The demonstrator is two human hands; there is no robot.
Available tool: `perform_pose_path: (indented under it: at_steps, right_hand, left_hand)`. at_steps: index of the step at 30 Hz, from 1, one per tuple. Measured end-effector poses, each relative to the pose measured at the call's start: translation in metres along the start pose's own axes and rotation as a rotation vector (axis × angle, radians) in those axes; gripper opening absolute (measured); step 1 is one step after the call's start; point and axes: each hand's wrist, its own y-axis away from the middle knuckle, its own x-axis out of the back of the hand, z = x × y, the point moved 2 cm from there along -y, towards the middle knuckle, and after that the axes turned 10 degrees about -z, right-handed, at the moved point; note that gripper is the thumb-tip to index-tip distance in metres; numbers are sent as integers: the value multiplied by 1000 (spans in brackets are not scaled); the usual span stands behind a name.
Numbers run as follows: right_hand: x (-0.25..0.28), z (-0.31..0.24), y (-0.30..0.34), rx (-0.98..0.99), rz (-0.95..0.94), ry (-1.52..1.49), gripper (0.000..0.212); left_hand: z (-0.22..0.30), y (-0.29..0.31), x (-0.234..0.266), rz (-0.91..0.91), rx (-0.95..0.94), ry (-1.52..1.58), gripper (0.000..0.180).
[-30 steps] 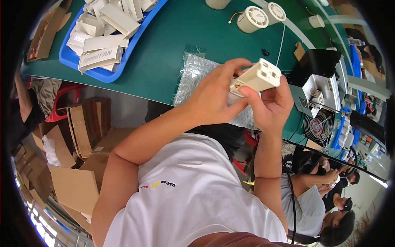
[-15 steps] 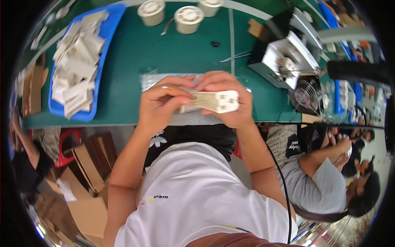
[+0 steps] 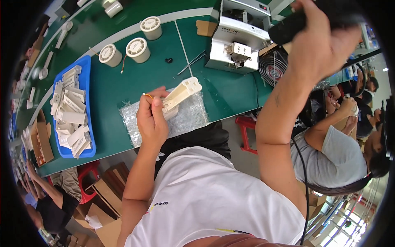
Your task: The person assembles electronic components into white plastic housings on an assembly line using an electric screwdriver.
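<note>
In my left hand (image 3: 152, 121) is a cream plastic handle-shaped housing (image 3: 181, 92), tilted with its wider, slotted end up and to the right. My thumb and fingers pinch its lower end, and a thin orange and yellow wire (image 3: 147, 95) pokes out by the fingers. A rounded cream part shows beneath the housing. At the upper right, my raised right hand (image 3: 319, 49) wraps around a black cylindrical tool (image 3: 288, 28). Thumb and fingers lie on either side of it. The fingertips are blurred and partly hidden, and the tool's exact kind does not show.
Bubble wrap (image 3: 187, 117) lies beneath the left hand. A blue tray (image 3: 93, 123) of cream parts stands left. Behind are round cream fan units (image 3: 138, 50), tweezers (image 3: 191, 64) and a metal machine (image 3: 232, 37), with a round fan (image 3: 272, 68) beside it. A co-worker (image 3: 329, 164) sits right.
My right hand has let go of the housing and swung up to the right, onto the black tool. My left hand keeps the housing, now tilted upward. The view has turned to the right.
</note>
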Motion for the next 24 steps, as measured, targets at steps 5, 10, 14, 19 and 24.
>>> perform_pose_path:
  at_steps: [5,10,14,19,24]
  right_hand:
    - [5,-12,-19,-41,112,-80,37]
    - [-19,11,-17,-24,-100,-302,26]
    - [-21,14,9,-374,-173,-661,44]
    - [-31,-25,33,-603,-316,-1270,53]
    - [-59,-30,38,-610,-356,-1372,54]
  left_hand:
    - [0,-1,4,-42,65,40,28]
    - [-8,0,5,5,39,134,27]
    - [-13,5,8,80,19,160,26]
    - [-11,2,6,82,2,121,26]
    - [-12,6,10,54,-61,117,24]
